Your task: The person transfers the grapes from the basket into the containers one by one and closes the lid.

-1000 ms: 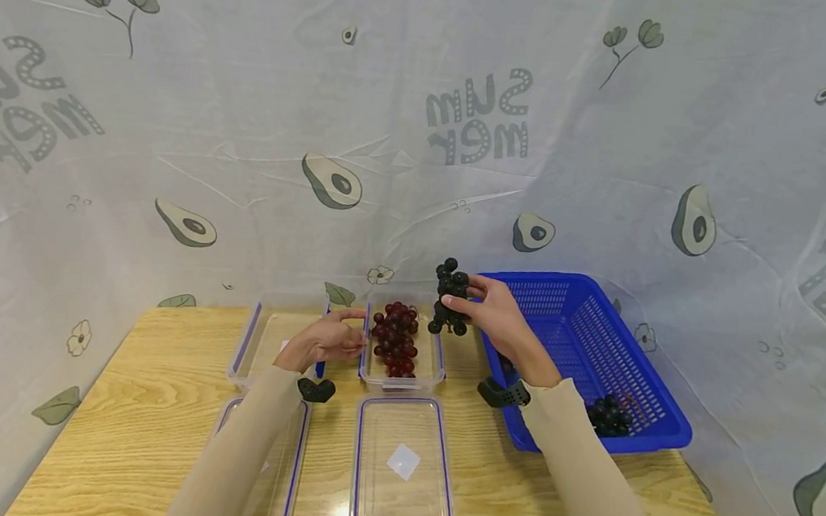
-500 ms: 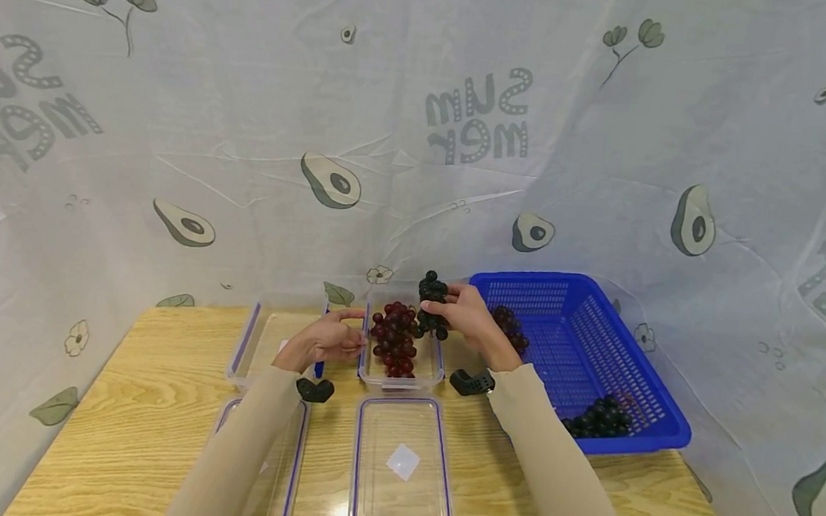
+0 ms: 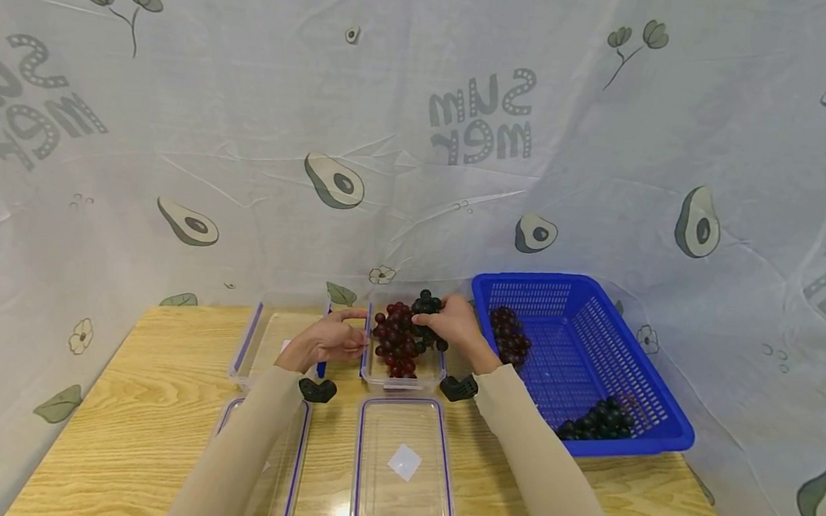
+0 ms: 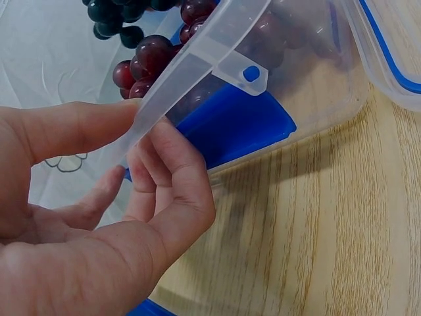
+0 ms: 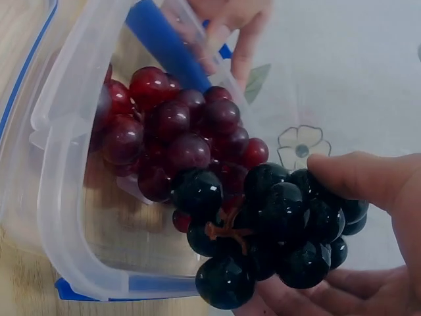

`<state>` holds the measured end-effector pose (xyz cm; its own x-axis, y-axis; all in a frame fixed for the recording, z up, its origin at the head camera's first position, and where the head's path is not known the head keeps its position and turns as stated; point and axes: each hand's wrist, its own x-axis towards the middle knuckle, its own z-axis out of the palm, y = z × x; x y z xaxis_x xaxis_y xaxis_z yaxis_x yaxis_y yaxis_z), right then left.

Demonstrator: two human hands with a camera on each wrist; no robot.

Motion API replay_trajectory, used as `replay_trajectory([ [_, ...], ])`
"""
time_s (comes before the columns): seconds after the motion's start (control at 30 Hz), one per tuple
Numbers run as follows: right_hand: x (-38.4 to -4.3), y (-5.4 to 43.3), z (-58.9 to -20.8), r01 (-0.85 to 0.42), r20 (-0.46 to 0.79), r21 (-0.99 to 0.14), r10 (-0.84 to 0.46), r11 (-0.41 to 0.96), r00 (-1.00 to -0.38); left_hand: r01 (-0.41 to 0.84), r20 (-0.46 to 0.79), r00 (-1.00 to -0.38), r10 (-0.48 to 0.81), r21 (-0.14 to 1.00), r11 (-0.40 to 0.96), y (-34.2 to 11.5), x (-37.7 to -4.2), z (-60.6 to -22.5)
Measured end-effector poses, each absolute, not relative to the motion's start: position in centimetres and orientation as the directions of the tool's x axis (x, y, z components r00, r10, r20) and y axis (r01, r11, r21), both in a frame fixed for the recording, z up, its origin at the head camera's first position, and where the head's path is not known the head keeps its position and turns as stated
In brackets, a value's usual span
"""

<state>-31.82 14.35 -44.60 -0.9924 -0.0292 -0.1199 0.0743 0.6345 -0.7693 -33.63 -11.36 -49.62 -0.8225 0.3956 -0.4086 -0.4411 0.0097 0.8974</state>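
Observation:
My left hand (image 3: 330, 339) pinches the left rim of a clear plastic food container (image 3: 402, 384), thumb on one side of the wall and curled fingers on the other in the left wrist view. A bunch of red grapes (image 5: 187, 125) lies inside it. Over the container's right side, my right hand (image 3: 460, 326) grips a bunch of black grapes (image 5: 283, 217) between thumb and fingers. That bunch hangs beside the red grapes, its brown stem (image 5: 227, 230) showing in the right wrist view. Whether it touches the container's floor I cannot tell.
Right of the container stands a blue plastic basket (image 3: 559, 353) holding dark red grapes (image 3: 509, 336) and black grapes (image 3: 599, 419). A second clear container (image 3: 247, 342) sits at the left. Two blue-edged lids (image 3: 401, 511) (image 3: 284, 468) lie in front; a patterned sheet (image 3: 424, 128) hangs behind.
My right hand has carried the black grapes left and down from beside the basket into the container's right side. The left hand stays at the container's rim.

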Motion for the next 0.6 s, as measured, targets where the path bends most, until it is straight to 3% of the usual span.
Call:
replay_trajectory([
  [0.6, -31.0, 12.9, -44.7, -0.001, -0.021, -0.56, -0.016, 0.828, -1.0, -0.433, -0.406, -0.83, 0.384, 0.901, 0.015, -11.4, -33.4, -49.5],
])
